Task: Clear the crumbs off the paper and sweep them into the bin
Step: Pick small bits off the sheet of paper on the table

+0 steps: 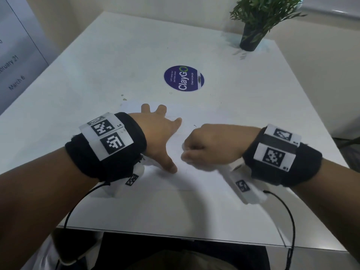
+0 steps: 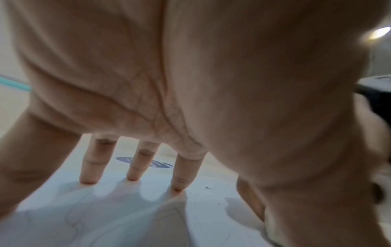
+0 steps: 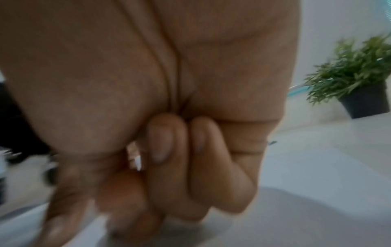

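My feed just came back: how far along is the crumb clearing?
Nothing looks finished. In hand: the left hand presses spread fingers on the paper, while the right hand is curled, blurred, possibly round something white; unclear. Left: a few dark specks remain on the paper. No bin is in view, so sweeping them in is still to do.

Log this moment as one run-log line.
left hand: spread flat, pressing paper | right hand: fingers curled, contents unclear | bin: not in view
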Motion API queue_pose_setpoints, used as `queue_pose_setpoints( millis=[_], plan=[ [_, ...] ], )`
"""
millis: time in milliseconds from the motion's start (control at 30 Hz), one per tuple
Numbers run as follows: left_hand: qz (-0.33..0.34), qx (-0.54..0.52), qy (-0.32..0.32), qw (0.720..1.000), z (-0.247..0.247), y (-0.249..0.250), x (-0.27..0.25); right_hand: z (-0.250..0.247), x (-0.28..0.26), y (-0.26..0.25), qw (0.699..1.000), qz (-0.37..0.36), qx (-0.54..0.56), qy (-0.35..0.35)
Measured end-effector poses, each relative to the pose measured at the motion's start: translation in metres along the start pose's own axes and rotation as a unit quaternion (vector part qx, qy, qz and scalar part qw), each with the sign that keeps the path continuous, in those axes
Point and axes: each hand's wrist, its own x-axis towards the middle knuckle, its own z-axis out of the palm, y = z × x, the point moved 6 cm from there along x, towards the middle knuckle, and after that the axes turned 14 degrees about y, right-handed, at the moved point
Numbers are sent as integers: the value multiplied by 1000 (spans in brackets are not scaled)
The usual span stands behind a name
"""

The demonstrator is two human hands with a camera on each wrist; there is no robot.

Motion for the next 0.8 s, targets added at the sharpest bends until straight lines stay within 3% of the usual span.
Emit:
queue_pose_setpoints(
  millis=[100,167,300,467,533,700,800],
  plan=[
    [-2,-3,-5,1000,0,0,-1,-18,1,23,998,50,-8,34],
    [-2,-3,-4,1000,0,-1,0,-16,-2,18,997,45,-19,55],
    [-1,0,-5,1000,0,0,0,7,-12,-11,999,0,22,-46],
    [-8,2,-17,1000,-1,2,-4,-21,-2,36,996,71,-20,45],
    [-6,6,-15,1000,0,3,-4,-19,-3,30,997,56,-22,57],
    [-12,11,-21,1000,0,4,-4,11,-15,-21,998,-35,29,-49],
    [-9,12,-16,1000,-1,4,-3,-10,-6,10,1000,-2,-26,0]
  ],
)
